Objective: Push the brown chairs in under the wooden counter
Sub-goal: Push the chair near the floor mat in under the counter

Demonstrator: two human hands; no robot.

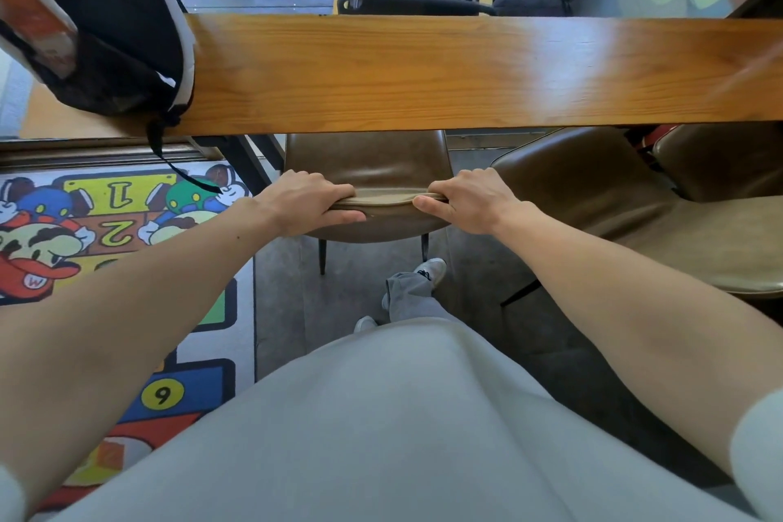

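**Brown chair (pixel 368 165) gripped by its back rim at the wooden counter's (pixel 466 72) near edge**

A backpack (pixel 93 13) is propped on the counter's left end, with its strap hung over the near edge. Below that edge, the left hand (pixel 305 199) and right hand (pixel 466 199) are curled over the chair's top rim, one at each end, likely so the push is kept straight. The seat is hidden beneath the counter. Further right, a second brown chair (pixel 593 182) is seen angled out from the counter, so side room is judged tight.
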